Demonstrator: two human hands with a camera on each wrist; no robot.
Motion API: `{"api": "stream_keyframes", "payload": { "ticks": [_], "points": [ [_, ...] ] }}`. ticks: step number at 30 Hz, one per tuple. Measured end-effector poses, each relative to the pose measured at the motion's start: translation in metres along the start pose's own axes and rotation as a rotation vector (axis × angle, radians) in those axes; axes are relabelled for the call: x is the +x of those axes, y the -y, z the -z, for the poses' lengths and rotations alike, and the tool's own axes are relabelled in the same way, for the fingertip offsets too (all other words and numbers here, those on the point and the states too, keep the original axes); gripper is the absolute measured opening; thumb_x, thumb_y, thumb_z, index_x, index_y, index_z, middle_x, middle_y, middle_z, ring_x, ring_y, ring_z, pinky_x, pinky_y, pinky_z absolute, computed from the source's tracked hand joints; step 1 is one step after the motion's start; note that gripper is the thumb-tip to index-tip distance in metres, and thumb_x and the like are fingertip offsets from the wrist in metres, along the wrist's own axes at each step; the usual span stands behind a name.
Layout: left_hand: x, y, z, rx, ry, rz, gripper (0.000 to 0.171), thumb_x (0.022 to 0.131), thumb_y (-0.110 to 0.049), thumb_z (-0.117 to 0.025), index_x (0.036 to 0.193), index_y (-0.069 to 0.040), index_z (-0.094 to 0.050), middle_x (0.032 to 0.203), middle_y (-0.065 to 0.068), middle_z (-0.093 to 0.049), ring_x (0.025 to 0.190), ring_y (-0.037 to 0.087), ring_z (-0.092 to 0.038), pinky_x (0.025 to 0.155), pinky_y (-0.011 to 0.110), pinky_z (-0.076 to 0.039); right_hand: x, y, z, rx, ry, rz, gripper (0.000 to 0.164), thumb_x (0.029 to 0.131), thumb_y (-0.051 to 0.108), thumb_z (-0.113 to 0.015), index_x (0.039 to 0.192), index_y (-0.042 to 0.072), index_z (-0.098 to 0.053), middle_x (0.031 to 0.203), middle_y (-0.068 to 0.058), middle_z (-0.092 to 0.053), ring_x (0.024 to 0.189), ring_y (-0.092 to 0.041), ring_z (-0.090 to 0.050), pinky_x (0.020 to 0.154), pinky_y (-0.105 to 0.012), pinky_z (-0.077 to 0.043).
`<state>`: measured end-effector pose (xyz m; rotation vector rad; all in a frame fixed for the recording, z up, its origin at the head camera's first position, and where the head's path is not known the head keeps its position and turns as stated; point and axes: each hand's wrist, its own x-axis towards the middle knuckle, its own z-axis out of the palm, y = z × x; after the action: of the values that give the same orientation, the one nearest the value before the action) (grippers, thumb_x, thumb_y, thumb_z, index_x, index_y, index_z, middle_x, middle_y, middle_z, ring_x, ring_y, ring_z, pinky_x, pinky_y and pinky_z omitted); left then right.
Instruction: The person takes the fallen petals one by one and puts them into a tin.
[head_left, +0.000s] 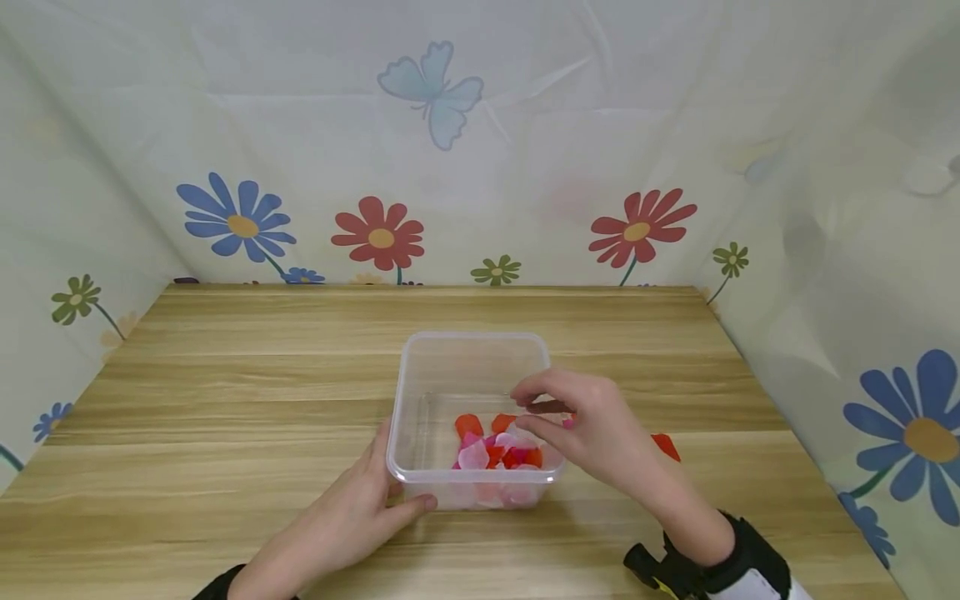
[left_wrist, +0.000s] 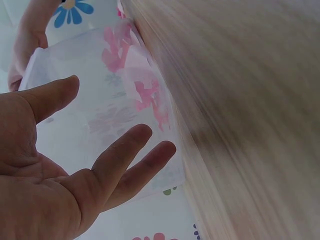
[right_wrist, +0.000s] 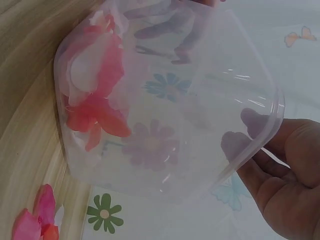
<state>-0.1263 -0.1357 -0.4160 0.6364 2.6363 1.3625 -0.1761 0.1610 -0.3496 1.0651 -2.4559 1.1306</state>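
A clear plastic container [head_left: 471, 477] stands on the table. Red, pink and pale flower petals [head_left: 474, 455] lie in its near right part; through its wall the right wrist view shows them heaped [right_wrist: 95, 75]. At the left side is my left hand [head_left: 352, 510], its thumb and fingers spread against the wall; the left wrist view shows these fingers [left_wrist: 122, 155] extended. My right hand [head_left: 588, 421] reaches over the right rim, fingertips inside the container and apart, with no petal visible between them. Its fingertips [right_wrist: 235, 145] show through the wall in the right wrist view.
Loose petals lie on the wooden table [head_left: 225, 400] right of the container: a red petal [head_left: 666, 447] behind my right forearm, and pink petals [right_wrist: 27, 227] in the right wrist view. A flower-printed cloth [head_left: 510, 167] surrounds the table at the back and sides.
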Motion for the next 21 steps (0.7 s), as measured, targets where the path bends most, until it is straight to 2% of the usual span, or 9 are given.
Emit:
{"api": "stream_keyframes", "payload": {
  "ticks": [6,12,17,21],
  "points": [
    [0.000,0.000,0.000,0.011,-0.002,-0.001,0.092,0.091,-0.025,-0.081,0.158,-0.016,-0.019,0.141,0.016,-0.051,0.119,0.026,-0.060,0.101,0.047,-0.051,-0.001,0.000,0.004,-0.033,0.007,0.030,0.041,0.078,-0.003,-0.087,0.115,0.008,-0.073,0.110,-0.001,-0.073,0.099,-0.016,-0.072,0.083,-0.033,-0.060],
    [0.000,0.001,-0.001,0.038,-0.013,-0.014,0.093,0.090,-0.025,-0.082,0.158,-0.016,-0.018,0.141,0.016,-0.051,0.117,0.026,-0.061,0.099,0.048,-0.052,-0.002,-0.004,0.017,-0.114,-0.070,0.076,0.045,0.077,-0.007,-0.086,0.118,0.006,-0.073,0.114,-0.002,-0.074,0.099,-0.017,-0.072,0.083,-0.035,-0.061],
    [0.001,0.001,-0.002,0.029,-0.014,-0.011,0.094,0.090,-0.024,-0.082,0.158,-0.016,-0.018,0.141,0.016,-0.051,0.118,0.026,-0.061,0.099,0.048,-0.052,-0.004,-0.011,0.029,-0.180,-0.138,-0.010,0.037,0.080,-0.009,-0.083,0.112,0.007,-0.072,0.108,0.000,-0.073,0.096,-0.017,-0.069,0.078,-0.040,-0.062],
    [0.000,0.001,-0.002,0.027,-0.015,-0.009,0.093,0.090,-0.022,-0.082,0.158,-0.016,-0.019,0.140,0.016,-0.052,0.118,0.025,-0.061,0.099,0.047,-0.052,-0.004,-0.022,0.032,-0.225,-0.098,-0.158,0.026,0.084,-0.008,-0.080,0.105,0.005,-0.070,0.098,-0.003,-0.070,0.087,-0.018,-0.065,0.073,-0.039,-0.062]
  ]
}}
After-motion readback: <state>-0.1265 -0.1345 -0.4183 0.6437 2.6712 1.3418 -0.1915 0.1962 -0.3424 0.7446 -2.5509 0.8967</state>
